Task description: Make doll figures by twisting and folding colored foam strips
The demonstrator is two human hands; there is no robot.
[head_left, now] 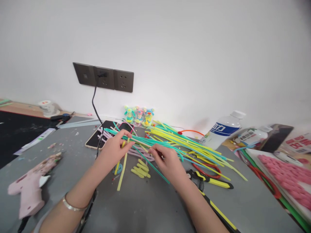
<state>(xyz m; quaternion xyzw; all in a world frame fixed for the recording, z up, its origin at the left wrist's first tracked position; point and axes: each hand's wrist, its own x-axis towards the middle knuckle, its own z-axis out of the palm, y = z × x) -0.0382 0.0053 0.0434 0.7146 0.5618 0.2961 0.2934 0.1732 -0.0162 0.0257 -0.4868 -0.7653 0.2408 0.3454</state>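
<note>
My left hand (116, 145) pinches a yellow pipe cleaner (122, 173) between thumb and fingers, its long end hanging toward me. A second, darker yellow length (117, 166) hangs beside it. To the right, my right hand (167, 160) has its thumb and forefinger pressed together; whatever lies between them is too small to make out. Several short yellow pieces (141, 169) lie in a small pile between and below the hands. Green pipe cleaners (153, 141) and lilac ones (138, 155) spread out behind and under the hands.
Yellow-handled wire cutters (213, 182) lie right of my right forearm. A pink glue gun (31, 187) rests at left. Three fuzzy figures (139, 116) stand by the wall. A bottle (222, 128) leans at back right. A black cord (94, 103) runs from the socket past my left arm.
</note>
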